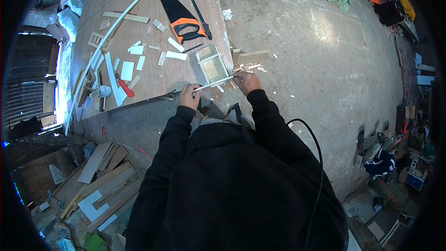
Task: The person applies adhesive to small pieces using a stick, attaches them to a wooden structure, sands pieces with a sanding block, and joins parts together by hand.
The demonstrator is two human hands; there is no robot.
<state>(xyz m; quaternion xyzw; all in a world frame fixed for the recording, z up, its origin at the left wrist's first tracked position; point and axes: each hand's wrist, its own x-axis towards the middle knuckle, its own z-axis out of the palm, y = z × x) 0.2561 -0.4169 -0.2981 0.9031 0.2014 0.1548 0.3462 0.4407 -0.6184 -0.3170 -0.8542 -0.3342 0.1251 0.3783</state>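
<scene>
A thin pale wooden strip (214,83) is held level across the table's near corner. My left hand (188,95) grips its left end, and my right hand (247,82) pinches its right end, fingers closed. Just beyond the strip lies a small shallow wooden box (206,57) with a crosspiece, at the table's edge. Near it are a short dark pencil-like stick (194,47), a hand saw (186,27) with an orange and black handle, and a long dark tool (199,14). Small pale offcuts (176,55) are scattered beside them.
The wooden table (153,81) carries a long white strip (116,23), a red-handled tool (127,89) and a white pot (104,91). Boards and wood bits (251,57) jut past the table's right edge. Piled boards (102,186) lie lower left; clutter (381,162) lines the right side.
</scene>
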